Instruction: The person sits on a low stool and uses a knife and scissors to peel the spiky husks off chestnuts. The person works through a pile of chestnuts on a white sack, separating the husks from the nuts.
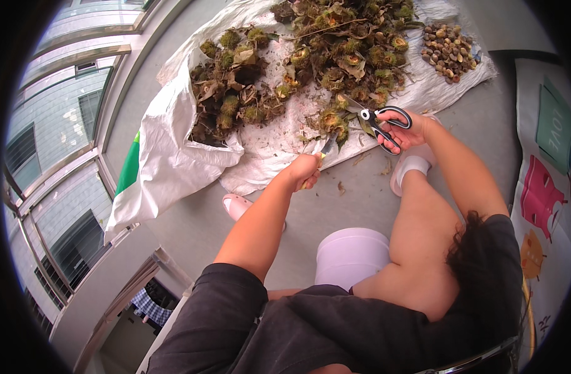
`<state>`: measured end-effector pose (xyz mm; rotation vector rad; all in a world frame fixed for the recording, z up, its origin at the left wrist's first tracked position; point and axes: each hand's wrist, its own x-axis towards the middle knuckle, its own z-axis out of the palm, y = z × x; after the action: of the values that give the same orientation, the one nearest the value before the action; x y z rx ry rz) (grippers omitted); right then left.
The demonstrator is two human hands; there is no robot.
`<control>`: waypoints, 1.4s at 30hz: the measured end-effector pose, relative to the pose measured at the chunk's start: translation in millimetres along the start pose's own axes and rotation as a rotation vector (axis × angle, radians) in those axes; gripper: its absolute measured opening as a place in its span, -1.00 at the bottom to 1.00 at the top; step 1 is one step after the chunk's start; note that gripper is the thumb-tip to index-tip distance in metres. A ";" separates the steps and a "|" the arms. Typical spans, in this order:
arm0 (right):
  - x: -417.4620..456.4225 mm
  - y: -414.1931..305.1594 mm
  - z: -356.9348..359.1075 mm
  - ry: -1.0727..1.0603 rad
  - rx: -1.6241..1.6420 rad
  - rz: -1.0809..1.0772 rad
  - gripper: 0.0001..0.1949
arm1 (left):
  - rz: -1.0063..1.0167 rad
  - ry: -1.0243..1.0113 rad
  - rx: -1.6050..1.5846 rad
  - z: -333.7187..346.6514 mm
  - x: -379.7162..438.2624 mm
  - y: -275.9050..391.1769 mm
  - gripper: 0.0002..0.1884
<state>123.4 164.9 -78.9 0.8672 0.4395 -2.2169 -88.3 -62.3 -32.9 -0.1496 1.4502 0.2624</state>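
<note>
My left hand (307, 172) is closed around the yellow handle of a knife (330, 143), its blade pointing up at a spiny chestnut bur (332, 122) near the sheet's front edge. In my right hand (403, 133) are scissors (372, 119) with black and white handles, fingers through the loops. Their blades reach towards the same bur; whether they touch it I cannot tell. Beyond lies a large heap of brown and green burs (355, 51) with dry leaves. A smaller heap (238, 93) sits at the left, beside the folded sack. Loose chestnuts (449, 52) form a pile at the right.
A white woven plastic sheet (285, 135) lies over the grey floor (341, 201). Its folded sack part (168, 154) is at the left. Between my legs stands a whitish round stool or bucket (353, 257). Metal-framed windows (89, 117) line the left; a printed sheet (551, 187) hangs at the right.
</note>
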 end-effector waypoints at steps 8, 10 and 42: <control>-36.5 34.6 -14.0 0.171 -0.149 0.083 -0.34 | 0.083 -0.017 -0.138 -4.5 -37.6 3.4 -0.69; -43.1 37.8 -14.6 0.213 -0.166 0.068 -0.33 | 0.125 0.041 -0.113 1.0 -46.0 5.5 -0.68; -69.4 11.8 86.7 0.869 -1.414 0.115 -0.54 | 0.300 0.450 0.857 59.5 -0.1 31.9 -0.51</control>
<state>129.0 145.1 30.8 0.8595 1.9294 -0.8073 -39.7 -16.2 -23.9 0.7511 1.9125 -0.1805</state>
